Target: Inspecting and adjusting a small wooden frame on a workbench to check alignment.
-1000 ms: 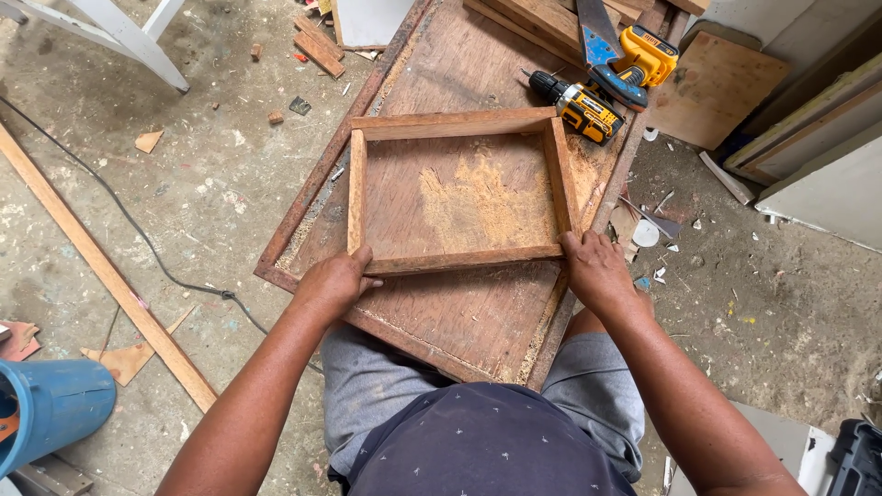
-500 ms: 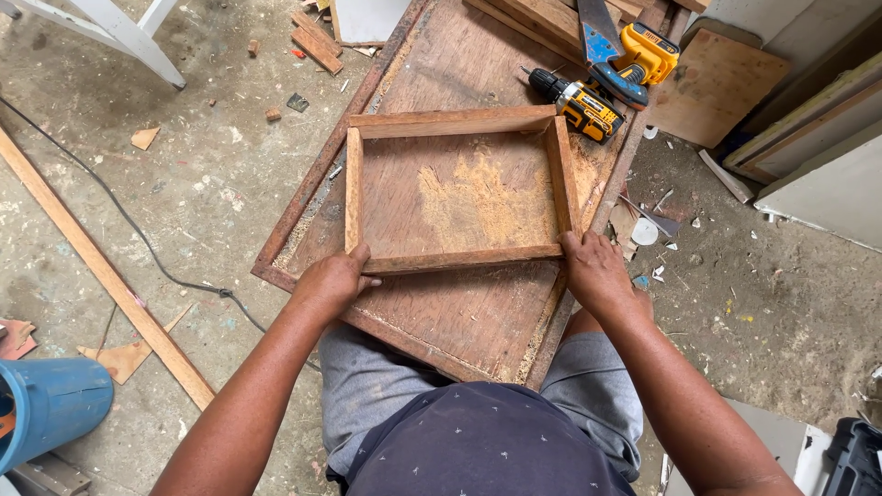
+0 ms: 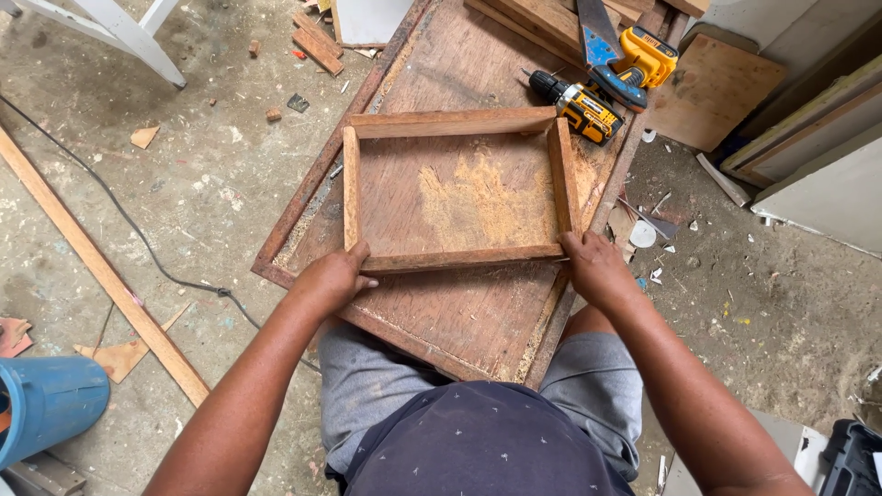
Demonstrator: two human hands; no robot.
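Soft even daylight, faint shadows, sharp, slight wide-angle edge distortion.

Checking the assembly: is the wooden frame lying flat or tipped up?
Flat: the wooden frame rests on the board, both hands at its near corners.

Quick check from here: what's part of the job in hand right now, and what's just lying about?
In hand:
wooden frame, gripped at its near corners by left hand and right hand
wooden board beneath it

Lying about:
yellow drill
handsaw
long wooden strip
black cable
blue barrel

Rectangular wooden frame (image 3: 457,190), lying flat
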